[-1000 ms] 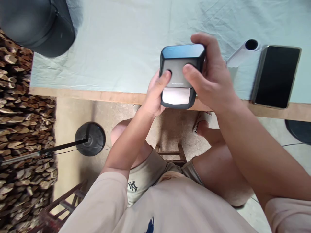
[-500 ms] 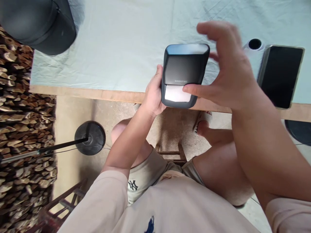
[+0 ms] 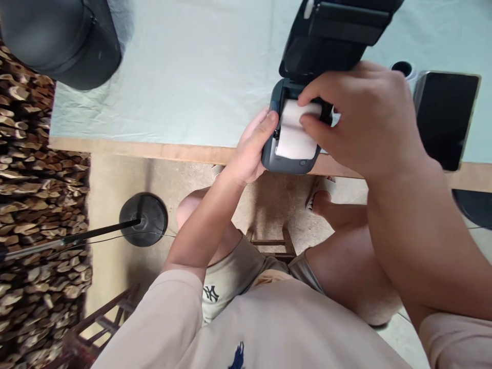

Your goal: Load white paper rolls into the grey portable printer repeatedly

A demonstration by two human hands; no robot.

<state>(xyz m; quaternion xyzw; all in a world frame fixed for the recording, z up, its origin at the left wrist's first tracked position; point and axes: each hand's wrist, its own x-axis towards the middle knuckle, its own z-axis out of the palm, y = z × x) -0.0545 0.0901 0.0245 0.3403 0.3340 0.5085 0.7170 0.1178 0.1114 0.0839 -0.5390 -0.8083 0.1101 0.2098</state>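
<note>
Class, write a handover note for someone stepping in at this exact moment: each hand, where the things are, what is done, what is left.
Left hand: grips the printer at its left side, over the table edge.
Right hand: fingertips pinch the paper roll in the open bay.
Done: lid is swung up.
Left: the roll is not yet out; the lid is not closed.
Nearby: spare roll, phone.

A rough rural workspace, half outdoors.
Stacked firewood [image 3: 34, 215] borders a bare concrete floor [image 3: 115, 174]; a cloth-covered wooden desk [image 3: 154, 149], a stand base [image 3: 143, 219] and a wooden stool [image 3: 269, 245] furnish it.
</note>
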